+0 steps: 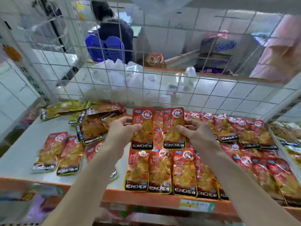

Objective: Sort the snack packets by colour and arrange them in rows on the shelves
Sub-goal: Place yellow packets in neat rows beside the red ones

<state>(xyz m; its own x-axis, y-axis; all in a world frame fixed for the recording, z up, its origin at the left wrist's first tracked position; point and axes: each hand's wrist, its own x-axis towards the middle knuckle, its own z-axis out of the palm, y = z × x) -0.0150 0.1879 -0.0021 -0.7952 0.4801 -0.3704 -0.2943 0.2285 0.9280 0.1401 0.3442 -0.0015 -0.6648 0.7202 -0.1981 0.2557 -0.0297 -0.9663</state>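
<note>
My left hand (pixel 124 126) pinches a red snack packet (pixel 143 128) by its left edge. My right hand (pixel 193 130) pinches a second red packet (pixel 174 127) by its right edge. Both packets are held side by side above the white shelf (pixel 21 154). Below them lies a front row of red packets (pixel 162 172), and a back row of red packets (pixel 244 131) runs to the right. A mixed heap of brown packets (pixel 92 126) and yellow-green packets (pixel 65 108) lies at the back left. Two red packets (pixel 60 154) lie loose at the front left.
A white wire grid (pixel 146 88) closes the shelf's back. The orange shelf edge (pixel 146 199) carries a price label (pixel 197 205). A divider and yellow-green packets (pixel 291 144) sit at the far right. Behind the grid, a person sits on a blue chair (pixel 105 48).
</note>
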